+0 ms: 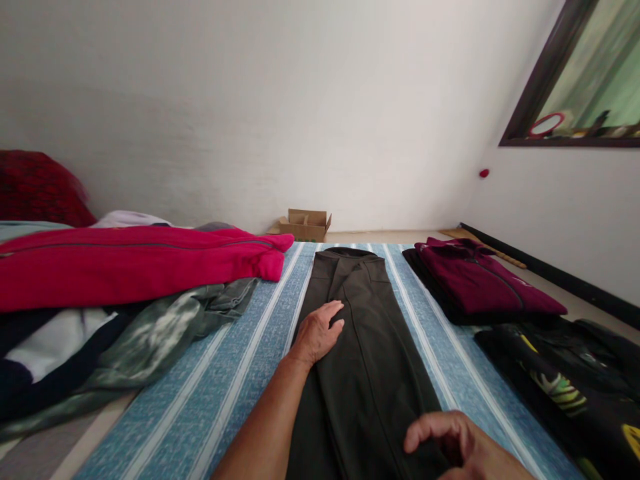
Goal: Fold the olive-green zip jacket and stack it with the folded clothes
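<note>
Where trousers (363,333) lie, pink jacket (135,267) neighbours.

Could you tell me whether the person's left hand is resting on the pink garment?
No, the left hand lies flat on the dark trousers, apart from the pink garment.

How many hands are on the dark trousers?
2: left hand flat on the dark trousers near their left edge; right hand curled at the near right edge.

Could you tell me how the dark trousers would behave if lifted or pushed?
Probably floppy: the dark trousers lie thin and flat on the striped mat, so they would likely sag. Pushed by the left hand lying flat on them, they might wrinkle, not slide.
</note>
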The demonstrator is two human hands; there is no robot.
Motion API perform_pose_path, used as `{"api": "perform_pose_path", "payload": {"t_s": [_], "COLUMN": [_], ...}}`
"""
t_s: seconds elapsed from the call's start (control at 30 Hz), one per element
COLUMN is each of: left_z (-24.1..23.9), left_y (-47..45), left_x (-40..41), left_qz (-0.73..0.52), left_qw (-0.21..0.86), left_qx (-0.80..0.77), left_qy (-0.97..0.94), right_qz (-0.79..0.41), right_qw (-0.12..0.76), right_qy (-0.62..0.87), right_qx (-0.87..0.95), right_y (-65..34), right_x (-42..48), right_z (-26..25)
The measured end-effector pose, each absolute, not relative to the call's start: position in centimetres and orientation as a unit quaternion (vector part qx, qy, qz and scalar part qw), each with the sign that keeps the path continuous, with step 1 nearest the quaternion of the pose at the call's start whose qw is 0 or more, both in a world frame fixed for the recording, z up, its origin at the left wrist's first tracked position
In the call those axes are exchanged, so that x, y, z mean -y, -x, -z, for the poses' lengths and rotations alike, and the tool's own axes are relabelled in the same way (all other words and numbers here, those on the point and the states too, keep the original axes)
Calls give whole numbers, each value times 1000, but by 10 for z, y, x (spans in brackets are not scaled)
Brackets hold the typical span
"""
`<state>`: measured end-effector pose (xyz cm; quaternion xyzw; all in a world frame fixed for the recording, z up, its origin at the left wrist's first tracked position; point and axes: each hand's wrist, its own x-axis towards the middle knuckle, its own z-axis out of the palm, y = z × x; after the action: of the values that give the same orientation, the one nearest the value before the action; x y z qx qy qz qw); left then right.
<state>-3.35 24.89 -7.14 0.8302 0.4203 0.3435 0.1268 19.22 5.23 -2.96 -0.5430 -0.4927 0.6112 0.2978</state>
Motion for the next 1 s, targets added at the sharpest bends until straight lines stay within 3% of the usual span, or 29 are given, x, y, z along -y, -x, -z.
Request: {"api": "perform_pose_path", "payload": {"t_s": [0.47, 1.0], "left_z": [72, 71], "left_y": [33, 33], "left_x": [-250, -250], "left_qz": [-332, -327], "left_qw": [124, 137], "left_qx": [-428, -435], "left_qy": [-832, -828], "right_qz": [-631, -637], "right_qw": [331, 305], "right_qy": [499, 535], "right_qx": [493, 464], "right_y": [-191, -191], "right_x": [-51, -54], "right_z": [29, 31]}}
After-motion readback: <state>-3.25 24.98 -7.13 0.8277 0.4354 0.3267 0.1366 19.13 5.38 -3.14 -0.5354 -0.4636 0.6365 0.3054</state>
